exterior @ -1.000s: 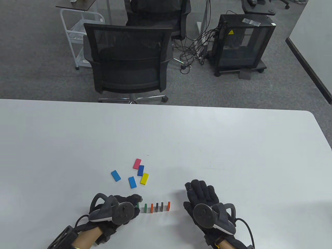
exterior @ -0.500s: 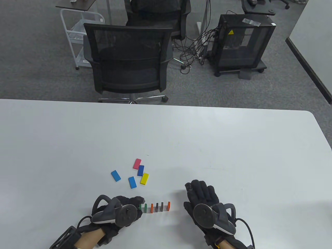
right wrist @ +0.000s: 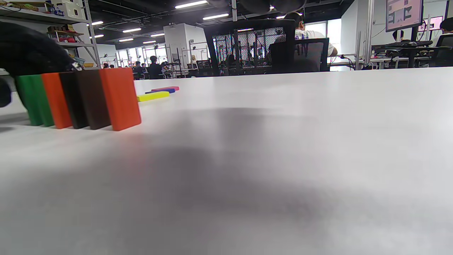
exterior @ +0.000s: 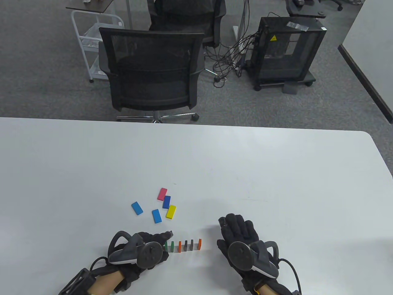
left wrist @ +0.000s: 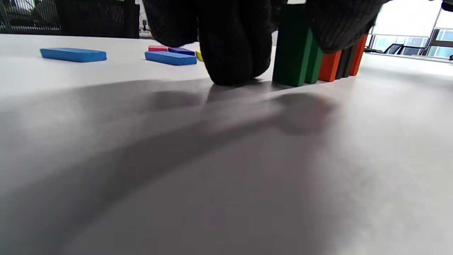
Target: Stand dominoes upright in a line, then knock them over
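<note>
Several dominoes stand in a short row point(exterior: 183, 245) near the table's front edge: green, green, orange, two dark ones and orange point(right wrist: 120, 99) at the right end. My left hand point(exterior: 165, 238) is at the row's left end. Its finger point(left wrist: 233, 42) and thumb point(left wrist: 339, 24) curl around the leftmost green domino point(left wrist: 291, 49), which stands on the table; its top is hidden by the glove. My right hand point(exterior: 235, 223) lies flat and relaxed on the table just right of the row, holding nothing.
Loose dominoes lie flat behind the row: pink point(exterior: 162, 194), dark blue point(exterior: 166, 202), yellow point(exterior: 171, 211) and two light blue ones point(exterior: 156, 215) point(exterior: 137, 208). A black mesh chair point(exterior: 150, 70) stands beyond the table's far edge point(exterior: 196, 123).
My left hand shifted a little to the right, bringing the green domino up to the left end of the row. The right hand stayed still.
</note>
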A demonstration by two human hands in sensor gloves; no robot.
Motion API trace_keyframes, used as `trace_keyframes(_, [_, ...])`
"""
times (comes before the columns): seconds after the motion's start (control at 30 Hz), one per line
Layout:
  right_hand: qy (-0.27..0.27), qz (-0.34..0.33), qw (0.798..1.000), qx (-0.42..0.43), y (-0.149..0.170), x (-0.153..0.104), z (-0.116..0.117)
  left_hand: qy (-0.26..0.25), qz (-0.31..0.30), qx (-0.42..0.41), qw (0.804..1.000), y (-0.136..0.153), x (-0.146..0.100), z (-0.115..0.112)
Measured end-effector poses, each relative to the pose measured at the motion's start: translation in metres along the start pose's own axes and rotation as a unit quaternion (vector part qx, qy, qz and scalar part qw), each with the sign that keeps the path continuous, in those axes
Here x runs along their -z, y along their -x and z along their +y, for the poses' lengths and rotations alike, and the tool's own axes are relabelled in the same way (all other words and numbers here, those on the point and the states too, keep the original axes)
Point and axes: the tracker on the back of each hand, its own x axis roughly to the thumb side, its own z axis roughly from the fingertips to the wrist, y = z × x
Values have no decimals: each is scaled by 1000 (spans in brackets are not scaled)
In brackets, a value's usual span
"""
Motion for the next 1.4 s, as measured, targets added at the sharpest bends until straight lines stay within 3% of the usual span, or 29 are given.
trace_keyframes(0.27, [0, 0, 1000, 2, 0, 0, 0, 37, 9, -52, 998, 14, -4, 9])
trace_keyframes(0.3, [1, 0, 1000, 2, 0, 0, 0, 47, 21, -49, 997, 17, -5, 12])
trace_keyframes(0.5, [5, -2, 1000, 7, 0, 0, 0, -4, 138, -17, 990, 44, -9, 33])
trace_keyframes(0.7, [2, -9, 1000, 6, -3, 0, 1, 21, 241, 37, 970, 82, 17, 39])
trace_keyframes(0.9, [4, -9, 1000, 7, -3, -1, 1, 61, 305, 16, 950, 105, 47, 34])
trace_keyframes(1.13, [0, -9, 1000, 6, -3, -1, 2, 88, 331, 49, 938, 107, 71, 27])
trace_keyframes(1.4, [-6, -8, 1000, 4, -3, -1, 2, 121, 324, 75, 935, 104, 76, 23])
